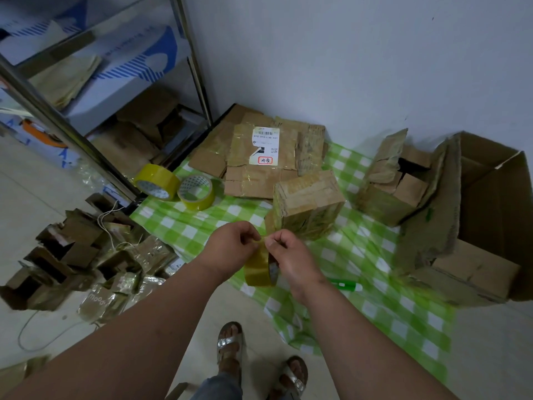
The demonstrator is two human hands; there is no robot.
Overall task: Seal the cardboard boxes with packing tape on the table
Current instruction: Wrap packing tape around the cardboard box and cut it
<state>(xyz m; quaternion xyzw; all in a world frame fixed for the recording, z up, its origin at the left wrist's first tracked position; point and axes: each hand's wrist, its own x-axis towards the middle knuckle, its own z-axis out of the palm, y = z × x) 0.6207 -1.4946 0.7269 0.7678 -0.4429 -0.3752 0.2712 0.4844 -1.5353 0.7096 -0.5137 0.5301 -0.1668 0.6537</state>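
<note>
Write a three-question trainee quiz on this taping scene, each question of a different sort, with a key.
1. True or false: the left hand and right hand both pinch at the tape roll held between them.
2. Multiple choice: how many spare tape rolls lie on the green checked cloth near the metal shelf leg?
A. none
B. two
C. four
3. Fill in: the flattened cardboard at the back carries a white shipping ____.

Key
1. True; the fingertips of both hands meet at the top of the roll, as if picking at the tape end.
2. B; one spare roll and a second spare roll lie side by side.
3. label.
</note>
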